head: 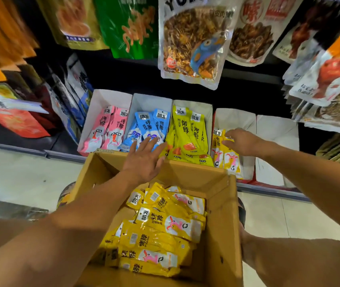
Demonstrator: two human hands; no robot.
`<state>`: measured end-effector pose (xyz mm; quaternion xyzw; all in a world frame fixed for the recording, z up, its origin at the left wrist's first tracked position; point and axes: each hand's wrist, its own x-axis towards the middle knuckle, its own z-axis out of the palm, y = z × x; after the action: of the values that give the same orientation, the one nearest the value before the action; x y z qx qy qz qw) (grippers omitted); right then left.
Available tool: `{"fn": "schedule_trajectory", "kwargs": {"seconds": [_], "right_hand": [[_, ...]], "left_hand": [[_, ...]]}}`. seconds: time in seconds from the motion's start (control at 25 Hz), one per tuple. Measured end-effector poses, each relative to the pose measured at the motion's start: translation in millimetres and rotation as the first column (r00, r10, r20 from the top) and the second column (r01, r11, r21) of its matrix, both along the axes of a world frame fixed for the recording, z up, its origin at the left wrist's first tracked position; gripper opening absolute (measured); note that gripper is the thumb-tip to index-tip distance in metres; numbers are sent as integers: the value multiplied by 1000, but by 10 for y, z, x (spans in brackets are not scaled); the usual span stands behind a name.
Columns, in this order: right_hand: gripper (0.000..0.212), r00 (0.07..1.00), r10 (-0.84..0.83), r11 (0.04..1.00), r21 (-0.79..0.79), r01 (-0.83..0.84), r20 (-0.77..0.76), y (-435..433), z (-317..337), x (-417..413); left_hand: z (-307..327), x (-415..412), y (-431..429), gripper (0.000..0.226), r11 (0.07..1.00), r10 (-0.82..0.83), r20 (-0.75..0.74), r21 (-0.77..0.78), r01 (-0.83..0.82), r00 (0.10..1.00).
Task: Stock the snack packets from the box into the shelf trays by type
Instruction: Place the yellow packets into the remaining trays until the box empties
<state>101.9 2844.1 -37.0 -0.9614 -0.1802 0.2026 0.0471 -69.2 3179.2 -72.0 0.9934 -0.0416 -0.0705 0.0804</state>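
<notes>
An open cardboard box (221, 235) sits low in front of me with several orange-yellow snack packets (165, 222) inside. Beyond it stand white shelf trays: pink packets (107, 129), blue packets (146, 125), lemon-yellow packets (187, 133) and orange-yellow packets (225, 156). My left hand (144, 158) hovers flat with spread fingers over the box's far edge, fingertips at the blue tray. My right hand (239, 141) reaches into the orange-yellow tray, fingers touching the tops of the packets there. It hides part of them.
A further white tray (276, 137) at the right holds nothing visible. Large snack bags (194, 40) hang from the rail above the trays, more bags crowd the left and right sides. Pale floor tiles (20, 175) lie left of the box.
</notes>
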Motion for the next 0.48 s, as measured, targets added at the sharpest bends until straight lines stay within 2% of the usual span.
{"fn": "schedule_trajectory", "kwargs": {"seconds": [0.08, 0.16, 0.24, 0.36, 0.48], "right_hand": [[63, 997, 63, 998, -14, -63, 38, 233, 128, -155], [66, 990, 118, 993, -6, -118, 82, 535, 246, -414], [62, 985, 121, 988, 78, -131, 119, 850, 303, -764], [56, 986, 128, 972, 186, -146, 109, 1261, 134, -1293], [52, 979, 186, 972, 128, -196, 87, 1554, -177, -1720]], "left_hand": [[111, -251, 185, 78, 1000, 27, 3, 4, -27, 1000], [189, -521, 408, 67, 998, 57, 5, 35, -57, 998], [196, -792, 672, 59, 992, 93, 15, 80, -94, 996], [134, -1227, 1051, 60, 985, 143, 57, 92, -148, 988], [-53, -1596, 1319, 66, 983, 169, -3, 76, -169, 986]]}}
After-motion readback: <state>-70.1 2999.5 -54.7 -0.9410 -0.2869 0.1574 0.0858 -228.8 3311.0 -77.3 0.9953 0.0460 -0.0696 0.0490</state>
